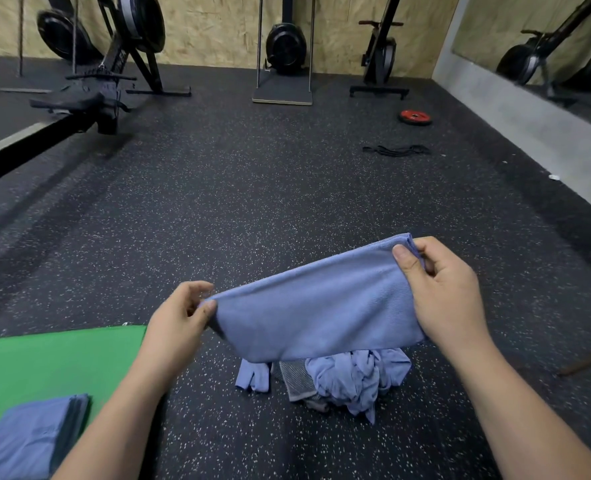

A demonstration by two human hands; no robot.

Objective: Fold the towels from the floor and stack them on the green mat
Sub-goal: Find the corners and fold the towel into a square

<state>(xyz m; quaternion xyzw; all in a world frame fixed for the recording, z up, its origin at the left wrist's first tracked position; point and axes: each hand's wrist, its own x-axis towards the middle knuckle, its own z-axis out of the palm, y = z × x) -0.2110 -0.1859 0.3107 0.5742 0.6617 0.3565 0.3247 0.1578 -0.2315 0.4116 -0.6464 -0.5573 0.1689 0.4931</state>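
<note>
Holding a towel stretched out, with the stack down to the left

Lying at the far left, the mat (45, 362) spreads green over the floor (252, 202). The stack (27, 438) of folded blue towels sits on its near part, cut off by the bottom corner of the view. Next along is the left hand (180, 320), held in the air just right of the mat's far corner as seen from the head. Its thumb and curled fingers pinch the towel's left end.

The towel (315, 313) hangs between the two hands. Its long axis runs from low and near at the left to higher and farther at the right, and its lower edge sags in a shallow curve. Layered edges at the right corner suggest it is already doubled at least once. Below it the pile (339, 379) of crumpled towels, blue with some grey, lies on the floor, apart from the mat. The right hand (439, 289) grips the right end, thumb across the near face and fingers curled behind.

What the next move turns on is that the stack lies down and to the left of both hands, with the left hand much the nearer to it. I judge that any further fold would best bring the right end over to the left one, which leaves the bundle on the mat's side. The carry then goes leftward and back toward the person, away from the pile.
</note>
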